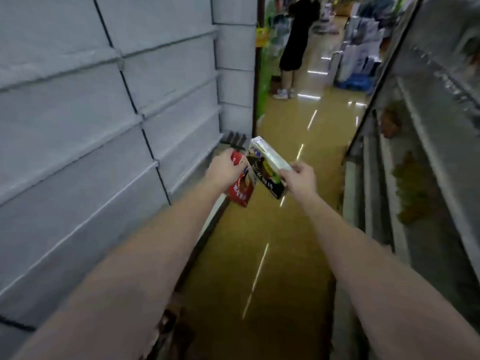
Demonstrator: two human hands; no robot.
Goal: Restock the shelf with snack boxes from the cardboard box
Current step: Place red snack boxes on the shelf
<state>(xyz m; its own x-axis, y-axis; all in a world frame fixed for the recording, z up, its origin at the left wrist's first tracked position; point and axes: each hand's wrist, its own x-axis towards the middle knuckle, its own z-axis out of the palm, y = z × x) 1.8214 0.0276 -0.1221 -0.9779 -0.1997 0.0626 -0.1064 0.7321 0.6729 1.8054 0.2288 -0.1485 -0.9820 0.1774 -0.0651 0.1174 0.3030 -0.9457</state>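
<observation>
Two boxes are held out over the yellow floor (272, 255) of an aisle: the left hand (225, 170) curls its fingers round the top of a red box (240, 193) that hangs tilted below it, and the right hand (301, 178) pinches the near end of a dark box (267, 167) with a pale side, slanting up and away. Both boxes sit just right of the grey blurred shelf (104, 113), nearly touching each other. Beyond the boxes, a person in black (296, 42) stands at that shelf's far end.
</observation>
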